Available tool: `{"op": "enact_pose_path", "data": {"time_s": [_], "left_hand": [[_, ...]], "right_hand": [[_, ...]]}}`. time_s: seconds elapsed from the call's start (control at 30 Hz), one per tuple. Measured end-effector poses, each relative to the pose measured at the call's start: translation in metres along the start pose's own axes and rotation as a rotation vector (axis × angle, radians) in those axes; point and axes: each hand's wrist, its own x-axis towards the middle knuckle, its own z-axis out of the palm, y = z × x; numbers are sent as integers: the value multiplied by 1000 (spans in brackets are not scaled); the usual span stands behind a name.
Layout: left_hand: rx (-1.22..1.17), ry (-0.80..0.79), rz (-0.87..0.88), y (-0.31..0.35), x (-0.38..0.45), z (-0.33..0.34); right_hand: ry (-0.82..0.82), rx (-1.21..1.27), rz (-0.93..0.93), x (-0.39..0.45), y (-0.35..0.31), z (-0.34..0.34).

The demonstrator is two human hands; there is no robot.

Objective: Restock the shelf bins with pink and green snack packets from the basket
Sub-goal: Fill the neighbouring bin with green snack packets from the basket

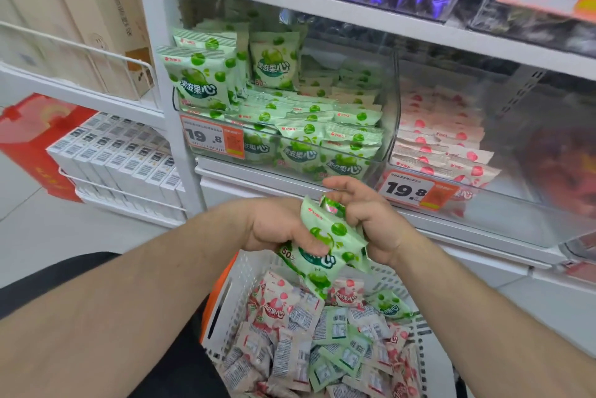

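A bunch of green packets [329,243] sits gripped between both hands above the white basket [238,281]. Pink and green packets lie jumbled in the basket. The clear shelf bins hold green packets [290,127] on the left and pink packets [442,146] on the right.

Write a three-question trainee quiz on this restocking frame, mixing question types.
1. True or false: both hands grip the bunch of green snack packets above the white plastic basket.
2. Which clear shelf bin lies further to the person's right? A. the clear bin of green packets B. the clear bin of pink packets
3. Fill in: the orange price tag on the green bin reads ____.

Key: 1 true, the left hand and right hand both hold it. 2 B. 3 19.8.
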Motion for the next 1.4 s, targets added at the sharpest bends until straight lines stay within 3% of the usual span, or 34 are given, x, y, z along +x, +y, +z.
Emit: {"op": "enact_pose_path", "data": {"time_s": [0.13, 0.2, 0.4, 0.47, 0.6, 0.73, 0.83, 0.93, 1.03, 1.17, 1.4], "left_hand": [[-134, 189, 107, -8, -5, -14], [-148, 254, 151, -10, -4, -15], [-252, 285, 182, -6, -1, -8], [-263, 267, 160, -3, -2, -6], [-164, 260, 29, 3, -9, -19], [-6, 409, -78, 3, -16, -46], [61, 427, -106, 2, -15, -49], [-35, 344, -110, 4, -9, -31], [-166, 180, -68, 6, -6, -10], [57, 123, -19, -12, 0, -6], [691, 34, -342, -50, 10, -30]], "right_hand": [[258, -190, -13, 1, -1, -8], [271, -240, 21, -5, 6, -10], [359, 163, 37, -11, 2, -5], [439, -18, -90, -10, 3, -5], [552, -611, -317, -10, -13, -20], [458, -921, -439, -14, -30, -37], [298, -952, -424, -16, -35, -34], [128, -961, -419, -15, -32, -14], [60, -1075, -461, -9, -20, 4], [100, -1124, -473, 0, 12, 14], [246, -753, -179, 8, 104, 18]]}}
